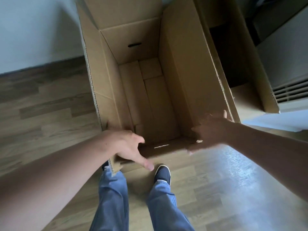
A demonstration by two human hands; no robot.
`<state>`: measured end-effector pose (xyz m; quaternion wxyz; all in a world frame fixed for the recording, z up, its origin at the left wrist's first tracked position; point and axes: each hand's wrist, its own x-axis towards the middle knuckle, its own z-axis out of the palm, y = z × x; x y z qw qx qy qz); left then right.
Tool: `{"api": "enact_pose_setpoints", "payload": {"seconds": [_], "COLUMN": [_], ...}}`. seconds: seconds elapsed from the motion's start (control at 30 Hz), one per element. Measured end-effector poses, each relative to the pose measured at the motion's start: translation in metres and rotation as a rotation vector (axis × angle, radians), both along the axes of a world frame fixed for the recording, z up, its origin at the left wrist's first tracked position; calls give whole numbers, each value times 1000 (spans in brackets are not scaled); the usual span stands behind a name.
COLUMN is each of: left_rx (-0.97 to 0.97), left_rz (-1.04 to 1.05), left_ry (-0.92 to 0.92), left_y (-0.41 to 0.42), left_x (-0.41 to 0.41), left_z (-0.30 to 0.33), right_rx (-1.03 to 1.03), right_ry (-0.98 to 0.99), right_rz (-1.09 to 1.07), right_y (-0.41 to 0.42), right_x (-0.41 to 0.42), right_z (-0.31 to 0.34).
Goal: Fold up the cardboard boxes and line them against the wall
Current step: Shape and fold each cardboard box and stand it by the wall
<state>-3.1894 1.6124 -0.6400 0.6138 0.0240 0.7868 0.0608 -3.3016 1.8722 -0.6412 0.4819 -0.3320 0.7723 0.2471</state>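
Observation:
A tall brown cardboard box (180, 77) stands upright and open on the wooden floor in front of me, its bottom flaps folded shut inside. My left hand (126, 147) lies over the near left corner of its rim, fingers spread across the near flap. My right hand (211, 129) presses on the near right corner, fingers around the edge of the right wall. A second open cardboard box (260, 90) stands directly to the right, touching the first.
A pale wall (36, 30) runs behind the boxes at the upper left. A grey unit with vent slats (290, 90) is at the right edge. My legs in blue jeans and a dark shoe (162, 174) stand just before the box on the wooden floor (41, 104).

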Motion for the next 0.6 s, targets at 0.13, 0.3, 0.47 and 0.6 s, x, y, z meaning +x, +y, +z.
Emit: {"api": "enact_pose_setpoints", "payload": {"seconds": [0.13, 0.3, 0.47, 0.6], "left_rx": [1, -153, -284, -340], "left_rz": [31, -42, -57, -141], "left_ry": [181, 495, 482, 451], "left_y": [3, -19, -34, -46], "left_x": [1, -16, -35, -47], "left_z": [-11, -45, -84, -104], "right_rx": [-39, -120, -199, -237], "right_ry": [201, 378, 467, 453], "right_rz": [-44, -127, -131, -141], "right_y": [-15, -38, -52, -66], "right_x": [-11, -11, -17, -30], "right_z": [-5, -48, -103, -128]}}
